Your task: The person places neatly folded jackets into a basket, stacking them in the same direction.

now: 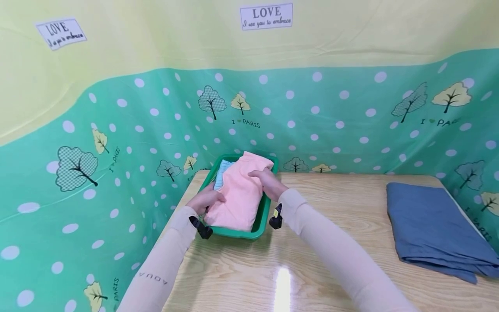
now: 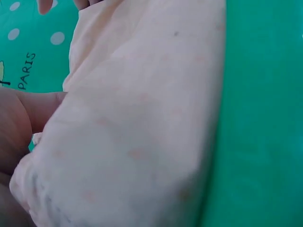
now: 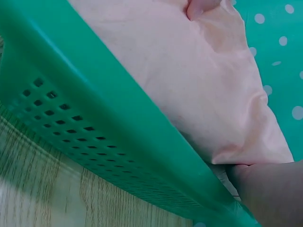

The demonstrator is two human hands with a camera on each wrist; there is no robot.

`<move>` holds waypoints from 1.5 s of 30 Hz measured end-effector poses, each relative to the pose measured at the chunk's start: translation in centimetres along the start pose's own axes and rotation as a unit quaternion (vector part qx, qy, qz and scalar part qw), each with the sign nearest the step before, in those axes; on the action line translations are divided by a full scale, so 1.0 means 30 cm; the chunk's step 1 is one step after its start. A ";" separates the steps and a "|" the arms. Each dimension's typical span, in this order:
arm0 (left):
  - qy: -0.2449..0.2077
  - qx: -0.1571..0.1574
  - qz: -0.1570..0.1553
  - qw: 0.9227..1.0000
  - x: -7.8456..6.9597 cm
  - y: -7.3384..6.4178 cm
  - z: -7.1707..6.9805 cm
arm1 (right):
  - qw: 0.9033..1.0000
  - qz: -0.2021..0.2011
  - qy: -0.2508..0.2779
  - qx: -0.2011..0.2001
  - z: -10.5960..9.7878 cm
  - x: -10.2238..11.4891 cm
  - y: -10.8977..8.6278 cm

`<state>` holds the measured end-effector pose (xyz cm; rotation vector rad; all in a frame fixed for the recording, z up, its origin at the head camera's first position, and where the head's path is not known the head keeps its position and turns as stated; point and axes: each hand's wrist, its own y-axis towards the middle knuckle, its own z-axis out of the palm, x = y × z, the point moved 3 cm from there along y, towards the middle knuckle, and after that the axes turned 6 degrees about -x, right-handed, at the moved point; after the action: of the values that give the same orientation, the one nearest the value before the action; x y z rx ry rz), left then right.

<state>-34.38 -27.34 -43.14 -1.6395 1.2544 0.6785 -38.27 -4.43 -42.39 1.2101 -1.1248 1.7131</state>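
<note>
A folded pink cloth [image 1: 238,197] lies over a green plastic basket [image 1: 234,234], tilted a little in the head view. My left hand [image 1: 205,199] grips its near left side, thumb on top and the other fingers hidden beneath. At the far right side my right hand [image 1: 270,183] pinches the same cloth, its thumb laid over the fabric. A light blue cloth [image 1: 221,174] shows inside the basket, partly covered by the pink one. Close up in the left wrist view, the pink cloth [image 2: 137,109] fills the middle.
The basket stands at the far left of a wooden table [image 1: 331,225], close to a green dotted curtain [image 1: 319,125]. A folded dark blue cloth [image 1: 432,229] lies at the table's right side. Perforated basket walls [image 3: 71,118] show in the right wrist view.
</note>
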 end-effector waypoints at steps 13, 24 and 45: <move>0.069 0.003 -0.021 0.997 0.024 0.025 0.014 | 0.998 -0.007 -0.055 0.014 -0.003 -0.019 0.030; 0.142 0.002 -0.017 0.990 -0.023 0.007 0.047 | 0.978 -0.024 -0.205 -0.017 0.000 -0.007 -0.020; 0.361 -0.029 0.019 0.932 -0.066 -0.027 0.033 | 0.863 -0.241 -0.441 0.052 0.013 -0.074 -0.147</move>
<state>-34.16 -25.56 -41.60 -2.0015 1.7899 0.1111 -33.51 -3.50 -43.41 2.2360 -1.0658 0.8151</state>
